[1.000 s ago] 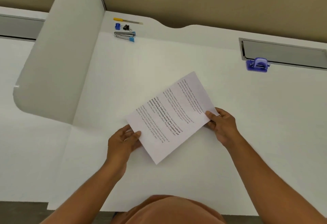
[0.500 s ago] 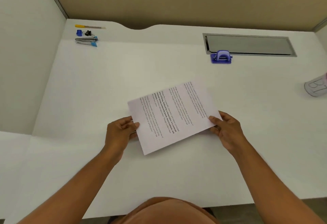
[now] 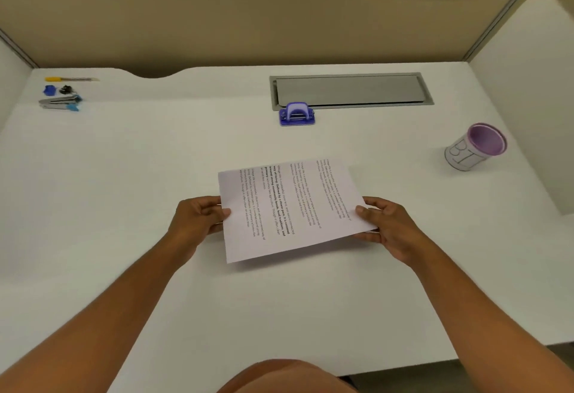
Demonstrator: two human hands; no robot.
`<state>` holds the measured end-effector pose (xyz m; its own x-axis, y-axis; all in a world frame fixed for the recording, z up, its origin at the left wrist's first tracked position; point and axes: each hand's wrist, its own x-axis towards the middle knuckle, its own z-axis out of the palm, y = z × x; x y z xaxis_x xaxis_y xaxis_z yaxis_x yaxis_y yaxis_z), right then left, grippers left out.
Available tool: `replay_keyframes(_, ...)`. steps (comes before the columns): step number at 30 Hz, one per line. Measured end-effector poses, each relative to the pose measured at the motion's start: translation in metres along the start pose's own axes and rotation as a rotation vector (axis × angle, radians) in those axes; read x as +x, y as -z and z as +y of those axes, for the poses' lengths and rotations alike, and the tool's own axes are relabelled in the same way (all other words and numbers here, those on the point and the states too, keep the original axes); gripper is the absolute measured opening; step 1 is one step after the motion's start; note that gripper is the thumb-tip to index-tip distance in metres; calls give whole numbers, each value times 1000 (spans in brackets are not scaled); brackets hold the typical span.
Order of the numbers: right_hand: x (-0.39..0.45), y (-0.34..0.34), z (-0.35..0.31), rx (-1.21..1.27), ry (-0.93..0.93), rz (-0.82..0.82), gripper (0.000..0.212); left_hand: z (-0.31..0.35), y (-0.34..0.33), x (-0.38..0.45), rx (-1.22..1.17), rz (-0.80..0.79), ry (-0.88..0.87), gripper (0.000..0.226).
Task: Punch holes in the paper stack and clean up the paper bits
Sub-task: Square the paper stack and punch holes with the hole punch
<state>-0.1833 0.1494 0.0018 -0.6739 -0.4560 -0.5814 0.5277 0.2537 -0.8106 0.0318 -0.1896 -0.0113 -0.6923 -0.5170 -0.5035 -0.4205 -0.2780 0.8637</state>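
Note:
A white paper stack with printed text is held just above the white desk, its text running sideways. My left hand grips its left edge, thumb on top. My right hand grips its right edge the same way. A blue hole punch stands farther back on the desk, straight beyond the paper, against a grey metal cable hatch. No paper bits are visible.
A purple-rimmed cup marked with letters stands at the right. At the back left lie a stapler, a blue clip, a black clip and a yellow knife. White partitions flank both sides.
The paper has been turned from a diagonal slant to nearly square with the desk. The view has swung right, bringing the cup and the right partition into sight.

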Motion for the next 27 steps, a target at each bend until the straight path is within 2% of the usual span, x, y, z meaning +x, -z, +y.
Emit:
replay_keyframes(6,26,36,-21,-7,27,49,32,28,-43,32,21,-23,7,29)
replay_keyframes(12,54,40,-29,25,58,112,27,52,-65,67,33,-2,43,24)
replay_keyframes(15,65,38,-30,50,67,131,26,53,-66,79,-51,23,109,19)
replay_keyframes(19,81,38,-29,55,70,162,24,38,-62,83,-160,-22,219,30)
replay_keyframes(22,92,38,-29,51,80,175,24,22,-62,82,-136,-49,161,24)
replay_keyframes(27,109,34,-34,21,78,199,27,27,-69,98,-93,85,76,19)
